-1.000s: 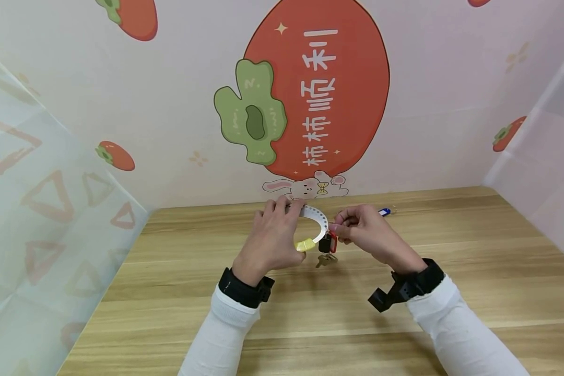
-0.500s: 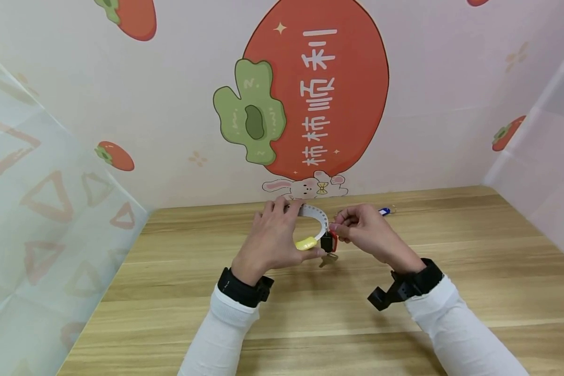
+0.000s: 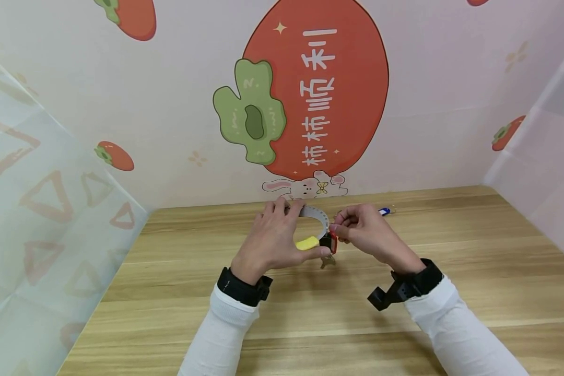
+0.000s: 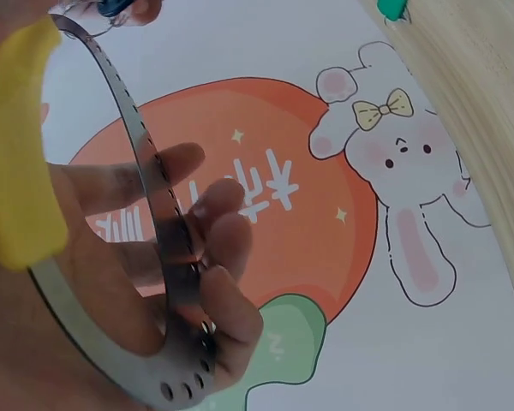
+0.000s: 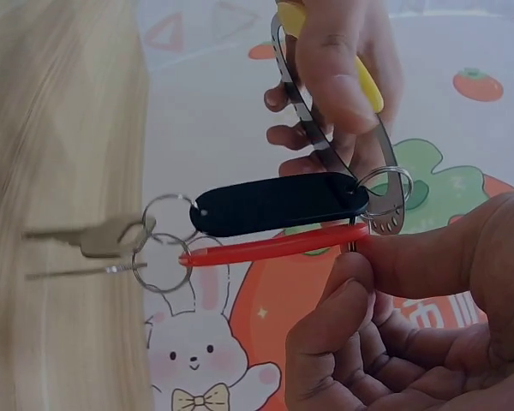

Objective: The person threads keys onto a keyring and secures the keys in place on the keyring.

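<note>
My left hand (image 3: 268, 243) holds a perforated metal key hoop (image 4: 111, 73) with a yellow sleeve (image 4: 21, 145) near the tabletop's back. In the head view its thumb stretches along the sleeve toward the tags. A black key tag (image 5: 278, 204) has its split ring (image 5: 385, 190) looped around the hoop. Between thumb and finger, my right hand (image 3: 368, 232) pinches the end of a red key tag (image 5: 278, 246), just beside the hoop's end. Each tag carries a key on a ring at its other end; one is a brass-coloured key (image 5: 107, 238).
A blue key tag (image 3: 384, 211) lies on the wooden tabletop (image 3: 338, 313) behind the right hand. A small green object (image 4: 392, 8) shows at the table's edge in the left wrist view. A printed wall panel (image 3: 427, 146) stands along the back.
My left thumb has stretched out to the right, toward the tags. The hanging keys have swung and shifted slightly, while the right hand stays in nearly the same place.
</note>
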`<state>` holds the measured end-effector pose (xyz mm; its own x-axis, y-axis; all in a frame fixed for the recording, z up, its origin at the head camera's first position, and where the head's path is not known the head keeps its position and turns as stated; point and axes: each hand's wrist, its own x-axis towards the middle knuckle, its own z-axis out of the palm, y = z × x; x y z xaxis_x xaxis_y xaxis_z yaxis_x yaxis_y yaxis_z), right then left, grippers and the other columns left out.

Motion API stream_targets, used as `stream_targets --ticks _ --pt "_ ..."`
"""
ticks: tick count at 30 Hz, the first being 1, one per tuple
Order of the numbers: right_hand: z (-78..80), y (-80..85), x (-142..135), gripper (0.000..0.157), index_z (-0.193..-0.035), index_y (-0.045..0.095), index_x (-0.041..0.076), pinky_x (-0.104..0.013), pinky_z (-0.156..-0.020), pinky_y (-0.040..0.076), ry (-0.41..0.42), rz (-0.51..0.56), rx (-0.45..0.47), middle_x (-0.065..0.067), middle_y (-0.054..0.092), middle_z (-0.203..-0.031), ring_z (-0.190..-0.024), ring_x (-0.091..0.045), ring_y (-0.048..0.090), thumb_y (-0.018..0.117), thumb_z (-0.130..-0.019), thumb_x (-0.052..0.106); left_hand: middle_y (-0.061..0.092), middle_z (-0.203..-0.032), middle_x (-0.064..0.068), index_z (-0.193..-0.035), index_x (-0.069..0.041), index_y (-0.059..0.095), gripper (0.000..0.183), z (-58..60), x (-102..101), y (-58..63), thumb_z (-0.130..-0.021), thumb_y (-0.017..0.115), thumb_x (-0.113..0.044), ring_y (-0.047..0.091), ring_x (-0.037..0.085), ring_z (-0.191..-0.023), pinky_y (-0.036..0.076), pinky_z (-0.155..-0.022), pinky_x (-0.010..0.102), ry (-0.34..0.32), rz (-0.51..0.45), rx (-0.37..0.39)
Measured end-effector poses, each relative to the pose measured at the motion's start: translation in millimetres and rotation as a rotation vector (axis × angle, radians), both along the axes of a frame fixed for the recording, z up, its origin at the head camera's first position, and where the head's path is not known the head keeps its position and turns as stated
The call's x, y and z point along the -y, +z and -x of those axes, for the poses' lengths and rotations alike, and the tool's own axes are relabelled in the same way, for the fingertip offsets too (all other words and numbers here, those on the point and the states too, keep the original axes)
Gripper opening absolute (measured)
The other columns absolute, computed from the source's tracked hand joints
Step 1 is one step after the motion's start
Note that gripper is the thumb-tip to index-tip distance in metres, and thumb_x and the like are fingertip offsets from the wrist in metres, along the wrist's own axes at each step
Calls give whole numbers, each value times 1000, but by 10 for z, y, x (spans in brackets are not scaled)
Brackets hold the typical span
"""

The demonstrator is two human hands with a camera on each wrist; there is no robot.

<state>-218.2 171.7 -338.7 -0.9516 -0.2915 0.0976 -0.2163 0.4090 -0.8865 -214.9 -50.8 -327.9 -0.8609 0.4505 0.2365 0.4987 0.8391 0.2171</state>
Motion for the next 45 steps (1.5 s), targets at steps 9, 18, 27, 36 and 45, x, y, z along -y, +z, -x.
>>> stream_targets --ticks 9,18,27,36,45 --pt "-30 51 -27 9 -95 66 -4 -29 -61 50 -2 -21 -20 -10 64 -82 -71 -22 58 66 -96 5 43 -146 13 -157 -19 37 106 9 2 5 -75 66 -80 42 35 -132 41 -105 53 -53 16 -9" --pt "-25 54 -53 12 -97 66 -4 -28 -62 51 -13 -10 -26 -10 65 -84 -73 -22 60 67 -96 7 47 -138 8 -150 -44 43 79 5 4 15 -81 69 -72 47 33 -119 47 -87 54 -162 29 -98" --pt "13 25 -89 11 -96 65 -3 -30 -59 47 -41 -19 5 -11 64 -83 -73 -25 58 66 -97 7 45 -144 9 -143 -45 50 67 9 -19 7 -83 69 -67 44 32 -126 42 -88 55 -208 14 -108" --pt "21 36 -93 13 -94 64 -3 -29 -58 44 -59 -11 8 -8 61 -79 -71 -23 57 65 -98 9 43 -148 9 -142 -44 53 64 -6 -30 2 -85 68 -66 41 35 -131 42 -88 56 -223 18 -120" --pt "17 46 -94 14 -94 63 -3 -29 -59 45 -65 5 14 -8 61 -78 -71 -23 57 66 -98 10 44 -148 8 -142 -44 53 64 -2 -41 0 -84 68 -67 40 35 -131 41 -90 57 -200 18 -85"
